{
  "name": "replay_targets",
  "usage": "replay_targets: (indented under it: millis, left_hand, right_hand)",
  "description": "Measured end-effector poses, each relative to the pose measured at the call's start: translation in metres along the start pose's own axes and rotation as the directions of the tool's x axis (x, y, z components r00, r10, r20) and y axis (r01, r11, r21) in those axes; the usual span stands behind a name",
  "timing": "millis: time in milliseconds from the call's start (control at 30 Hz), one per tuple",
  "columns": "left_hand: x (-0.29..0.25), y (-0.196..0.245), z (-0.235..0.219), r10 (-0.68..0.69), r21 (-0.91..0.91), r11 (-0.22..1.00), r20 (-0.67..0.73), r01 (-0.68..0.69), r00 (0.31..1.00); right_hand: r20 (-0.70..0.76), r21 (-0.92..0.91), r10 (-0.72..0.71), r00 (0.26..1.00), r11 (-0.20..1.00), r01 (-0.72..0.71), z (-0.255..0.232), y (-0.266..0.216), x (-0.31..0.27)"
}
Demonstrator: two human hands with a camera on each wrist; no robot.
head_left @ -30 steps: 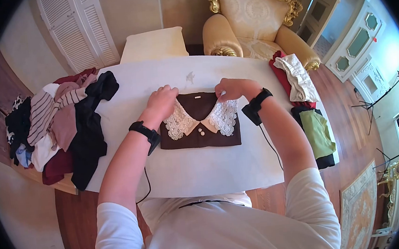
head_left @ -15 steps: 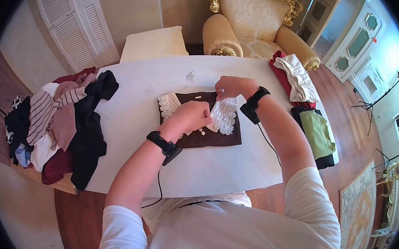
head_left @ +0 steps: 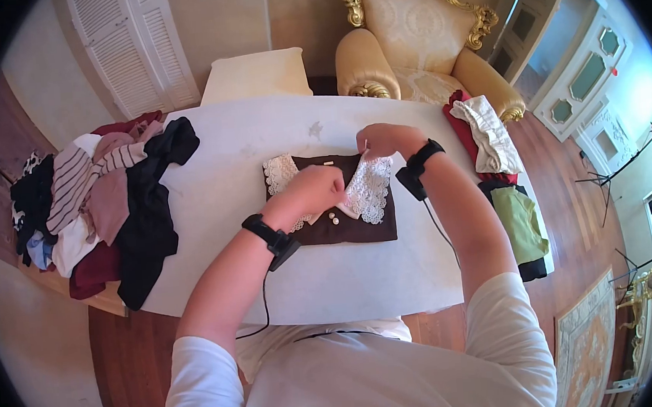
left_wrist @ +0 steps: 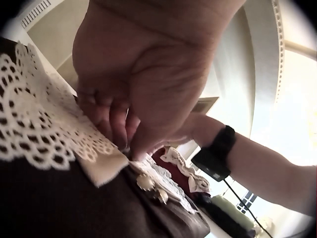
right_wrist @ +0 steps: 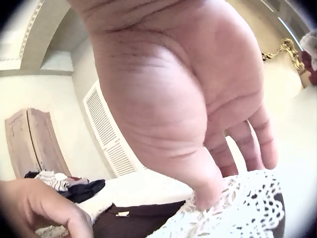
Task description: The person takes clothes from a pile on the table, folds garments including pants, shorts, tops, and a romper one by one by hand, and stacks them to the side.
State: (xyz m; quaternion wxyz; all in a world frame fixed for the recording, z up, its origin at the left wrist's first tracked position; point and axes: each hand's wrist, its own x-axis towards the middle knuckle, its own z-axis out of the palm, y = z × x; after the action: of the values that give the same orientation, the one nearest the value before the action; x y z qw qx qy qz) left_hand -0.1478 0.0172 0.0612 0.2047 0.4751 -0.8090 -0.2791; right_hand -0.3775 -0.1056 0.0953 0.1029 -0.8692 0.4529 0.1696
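Note:
A folded dark brown garment (head_left: 343,231) with a white lace collar (head_left: 373,192) lies on the white table (head_left: 332,287). The left hand (head_left: 308,191) reaches over the collar's left half and pinches its right half near the middle, just above two pearl-like buttons (head_left: 333,218). At the garment's upper right, the right hand (head_left: 391,139) pinches the collar's top edge. In the left wrist view, the left hand (left_wrist: 143,74) has thumb and fingertips together beside the collar tip. Lace sits under the thumb of the right hand (right_wrist: 178,89) in the right wrist view.
A heap of mixed clothes (head_left: 103,198) covers the table's left end. Along the right edge lie folded pieces: a cream one (head_left: 485,133) on red, and a green one (head_left: 519,223) on black. Behind the table stand a cream stool (head_left: 255,75) and a gilded armchair (head_left: 420,35).
The left hand has moved right from the collar's upper left to its middle, and the collar's left half has come into view. The right hand has stayed near the upper right.

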Motion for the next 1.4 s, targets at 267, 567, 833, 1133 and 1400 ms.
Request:
replay_targets:
  millis: [267,567,833,1133,1400]
  left_hand:
    - [0.006,-0.103,-0.038,-0.075,0.126,0.977,-0.542,0.17,0.837]
    - [-0.021,-0.082,-0.026,0.108,0.261,0.965,-0.445,0.014,0.889]
    - [-0.057,-0.036,-0.009,-0.039,0.477,0.877,-0.046,0.056,0.998]
    - [-0.06,-0.03,-0.012,0.0,0.473,0.881,-0.018,0.009,1.0]
    - [-0.073,-0.03,-0.004,0.019,0.524,0.846,0.142,-0.092,0.99]
  right_hand:
    - [-0.306,0.371,0.107,0.946,0.928,0.015,0.039,0.021,-0.01]
    - [-0.563,0.436,0.314,0.765,0.899,-0.048,0.072,-0.018,-0.019]
    - [-0.502,0.019,0.01,0.865,1.0,0.0,0.095,-0.1,-0.064]
    - [-0.532,-0.1,-0.076,0.843,0.995,0.027,0.091,-0.106,-0.077]
    - [-0.44,-0.125,-0.23,0.868,0.973,0.194,0.1,-0.113,-0.093]
